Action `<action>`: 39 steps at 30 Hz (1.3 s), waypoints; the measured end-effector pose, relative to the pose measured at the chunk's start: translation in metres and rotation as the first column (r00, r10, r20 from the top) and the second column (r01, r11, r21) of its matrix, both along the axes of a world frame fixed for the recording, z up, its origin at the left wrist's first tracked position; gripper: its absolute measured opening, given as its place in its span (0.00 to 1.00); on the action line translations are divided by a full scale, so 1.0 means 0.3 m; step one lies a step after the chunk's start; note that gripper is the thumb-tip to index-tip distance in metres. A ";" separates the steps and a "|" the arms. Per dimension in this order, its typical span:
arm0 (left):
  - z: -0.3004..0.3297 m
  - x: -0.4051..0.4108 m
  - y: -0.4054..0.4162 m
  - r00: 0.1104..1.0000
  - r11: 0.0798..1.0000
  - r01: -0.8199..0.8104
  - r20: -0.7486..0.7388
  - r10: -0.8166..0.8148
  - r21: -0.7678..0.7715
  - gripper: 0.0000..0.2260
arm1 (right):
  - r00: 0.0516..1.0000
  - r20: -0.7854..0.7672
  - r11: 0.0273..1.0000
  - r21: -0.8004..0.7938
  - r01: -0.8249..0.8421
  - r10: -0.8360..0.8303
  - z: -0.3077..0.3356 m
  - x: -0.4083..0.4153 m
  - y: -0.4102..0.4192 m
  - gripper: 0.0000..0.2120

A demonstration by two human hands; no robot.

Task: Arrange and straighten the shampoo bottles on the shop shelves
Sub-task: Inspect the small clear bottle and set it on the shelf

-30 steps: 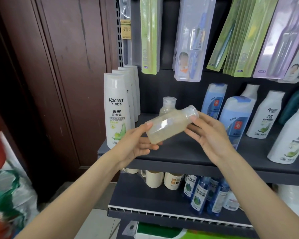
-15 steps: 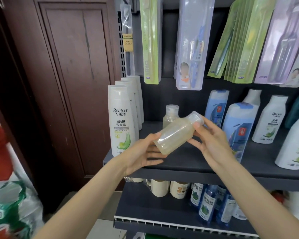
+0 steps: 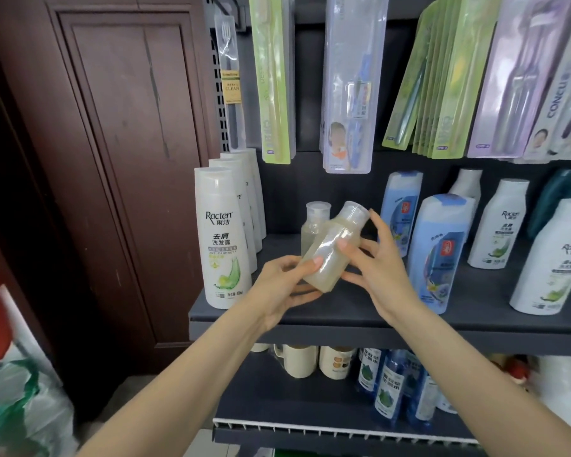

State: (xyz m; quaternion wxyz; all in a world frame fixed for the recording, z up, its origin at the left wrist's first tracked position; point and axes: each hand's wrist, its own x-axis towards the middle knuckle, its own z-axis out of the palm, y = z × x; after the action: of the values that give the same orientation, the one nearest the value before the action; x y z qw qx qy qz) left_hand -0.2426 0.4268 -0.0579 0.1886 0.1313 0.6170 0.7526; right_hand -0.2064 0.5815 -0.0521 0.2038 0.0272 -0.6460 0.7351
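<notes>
While standing at the shop shelf, a person is holding a clear bottle tilted above it.
Left hand is gripping its base; right hand is pinching its cap end, near a white Raclen bottle.

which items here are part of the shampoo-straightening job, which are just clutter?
Job:
- clear bottle, tilted, held by left hand and right hand
- second clear bottle, upright behind it
- white Raclen bottles
- blue bottles
- shelf

Not the job:
- hanging toothbrush packs
- mugs, lower shelf
- wooden door
</notes>
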 end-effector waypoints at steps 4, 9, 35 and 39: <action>0.000 -0.007 0.014 0.996 0.993 0.039 -0.069 -0.047 -0.112 0.18 | 0.999 -0.016 0.999 -0.010 0.039 -0.039 0.002 -0.007 0.021 0.33; 0.040 -0.059 0.032 0.870 0.903 -0.263 -0.488 0.071 -0.339 0.17 | 0.985 -0.096 0.966 0.203 0.163 -0.146 0.021 -0.036 0.056 0.35; 0.030 -0.305 0.128 0.552 0.735 -0.500 -0.822 -0.137 -0.458 0.30 | 0.890 -0.028 0.841 0.316 0.439 -0.454 -0.098 -0.363 0.105 0.37; 0.032 -0.300 0.130 0.565 0.734 -0.504 -0.816 -0.119 -0.456 0.31 | 0.921 0.042 0.921 0.081 0.382 -0.386 -0.109 -0.364 0.120 0.24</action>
State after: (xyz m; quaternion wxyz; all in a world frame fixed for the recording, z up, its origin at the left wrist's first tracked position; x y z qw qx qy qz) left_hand -0.3327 0.4658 -0.0482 -0.1684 0.3082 0.8630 0.3632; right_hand -0.3157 0.6177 -0.0849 0.3245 -0.1136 -0.6702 0.6577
